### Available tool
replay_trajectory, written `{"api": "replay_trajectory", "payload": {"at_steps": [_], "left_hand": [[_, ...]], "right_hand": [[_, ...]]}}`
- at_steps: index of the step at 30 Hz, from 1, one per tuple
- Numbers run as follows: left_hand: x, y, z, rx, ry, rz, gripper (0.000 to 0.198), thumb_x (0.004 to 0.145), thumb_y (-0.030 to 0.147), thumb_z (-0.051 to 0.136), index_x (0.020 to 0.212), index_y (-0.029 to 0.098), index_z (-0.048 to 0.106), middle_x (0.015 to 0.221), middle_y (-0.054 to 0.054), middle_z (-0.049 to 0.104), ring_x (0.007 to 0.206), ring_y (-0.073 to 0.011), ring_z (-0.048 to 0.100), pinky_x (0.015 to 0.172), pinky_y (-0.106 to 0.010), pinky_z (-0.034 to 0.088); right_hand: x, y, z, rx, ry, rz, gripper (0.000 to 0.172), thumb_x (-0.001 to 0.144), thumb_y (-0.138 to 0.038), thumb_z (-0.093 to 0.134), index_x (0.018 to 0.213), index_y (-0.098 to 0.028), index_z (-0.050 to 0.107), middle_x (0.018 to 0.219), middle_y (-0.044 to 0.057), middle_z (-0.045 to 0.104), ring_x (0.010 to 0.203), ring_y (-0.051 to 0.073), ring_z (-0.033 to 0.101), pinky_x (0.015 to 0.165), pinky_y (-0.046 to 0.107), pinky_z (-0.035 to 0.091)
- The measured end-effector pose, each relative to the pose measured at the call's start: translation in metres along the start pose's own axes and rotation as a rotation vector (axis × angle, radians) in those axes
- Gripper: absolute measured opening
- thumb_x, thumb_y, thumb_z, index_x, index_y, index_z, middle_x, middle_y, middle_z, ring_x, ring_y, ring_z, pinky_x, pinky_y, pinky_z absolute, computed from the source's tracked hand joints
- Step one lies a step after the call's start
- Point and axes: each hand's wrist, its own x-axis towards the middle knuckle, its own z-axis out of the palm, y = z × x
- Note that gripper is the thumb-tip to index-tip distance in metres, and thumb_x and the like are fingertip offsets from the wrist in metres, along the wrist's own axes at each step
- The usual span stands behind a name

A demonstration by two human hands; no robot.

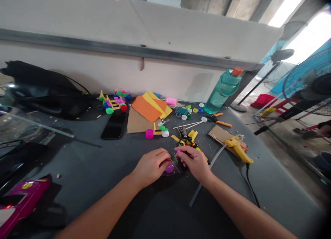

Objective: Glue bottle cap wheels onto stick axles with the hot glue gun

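Observation:
Both hands meet over the dark table, near the middle of the view. My left hand [155, 163] is closed on the edge of a small clear plastic bag [175, 169], which has purple and green pieces inside. In my right hand [193, 161], a small purple piece [179, 151] is pinched between the fingers; it looks like a bottle cap. Just beyond the hands lie pliers [184, 133] and yellow scraps [192, 135]. A little toy car with bottle-cap wheels [156, 131] stands past my left hand.
A yellow glue gun [239, 149] rests on cardboard at right, its cord trailing forward. Behind are a teal water bottle [219, 92], loose caps [190, 117], orange-handled pliers [223, 123], coloured sheets [146, 108], a phone [113, 125] and more cap-wheeled toys [113, 103]. A black bag [43, 91] lies left.

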Motion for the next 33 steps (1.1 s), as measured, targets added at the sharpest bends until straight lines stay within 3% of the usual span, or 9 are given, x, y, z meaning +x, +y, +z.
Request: {"api": "replay_trajectory", "payload": {"at_steps": [3,6,9,13,18,23,33], "left_hand": [[-0.001,0.001,-0.001,0.005,-0.003,-0.022,0.011,0.087,0.024,0.047,0.089,0.021,0.056,0.087,-0.002,0.061,0.082,-0.0149,0.057,0.072,-0.027,0.045],[-0.001,0.001,-0.001,0.008,0.017,-0.043,0.017,0.085,0.030,0.049,0.098,0.021,0.056,0.090,-0.003,0.062,0.083,-0.0165,0.058,0.072,-0.029,0.047],[-0.002,0.000,0.000,0.009,0.087,-0.013,0.025,0.084,0.031,0.052,0.107,0.021,0.054,0.098,-0.006,0.062,0.091,-0.0188,0.057,0.079,-0.033,0.047],[-0.001,-0.001,0.000,0.022,0.175,0.066,0.029,0.084,0.028,0.054,0.112,0.022,0.053,0.104,-0.007,0.061,0.098,-0.0192,0.055,0.086,-0.036,0.045],[-0.001,0.000,0.001,0.053,0.215,0.141,0.018,0.087,0.025,0.050,0.102,0.022,0.060,0.093,-0.005,0.064,0.089,-0.0174,0.057,0.080,-0.033,0.047],[-0.001,0.002,0.000,0.085,0.245,0.126,0.015,0.086,0.023,0.050,0.094,0.020,0.062,0.086,-0.005,0.065,0.082,-0.0162,0.057,0.075,-0.031,0.047],[0.000,0.005,0.000,0.118,0.243,0.136,0.011,0.085,0.018,0.049,0.087,0.019,0.060,0.080,-0.003,0.063,0.079,-0.0157,0.055,0.072,-0.030,0.046]], "right_hand": [[0.001,-0.001,0.002,0.041,-0.007,0.015,0.026,0.079,-0.031,0.057,0.101,-0.019,0.062,0.073,0.001,0.060,0.056,0.010,0.053,0.047,0.021,0.045],[0.000,-0.001,0.004,0.070,-0.005,0.051,0.023,0.076,-0.031,0.059,0.096,-0.019,0.059,0.071,0.000,0.060,0.057,0.011,0.055,0.046,0.020,0.044],[0.000,-0.001,0.004,-0.020,-0.017,0.028,0.016,0.078,-0.033,0.059,0.084,-0.019,0.062,0.061,-0.002,0.057,0.054,0.011,0.053,0.048,0.021,0.043],[-0.001,-0.003,0.003,-0.146,-0.044,-0.046,0.016,0.081,-0.033,0.057,0.082,-0.019,0.065,0.068,-0.001,0.062,0.058,0.011,0.055,0.054,0.022,0.043],[-0.002,-0.007,0.005,-0.224,-0.071,-0.120,0.016,0.083,-0.030,0.053,0.082,-0.019,0.065,0.071,0.000,0.064,0.065,0.012,0.057,0.061,0.022,0.044],[-0.002,-0.007,0.007,-0.199,-0.089,-0.117,0.017,0.082,-0.032,0.056,0.084,-0.019,0.066,0.074,0.001,0.067,0.068,0.014,0.060,0.064,0.023,0.046],[-0.004,-0.006,0.012,-0.167,-0.088,-0.076,0.012,0.079,-0.029,0.058,0.078,-0.018,0.064,0.067,0.000,0.062,0.061,0.011,0.055,0.056,0.022,0.042]]}}
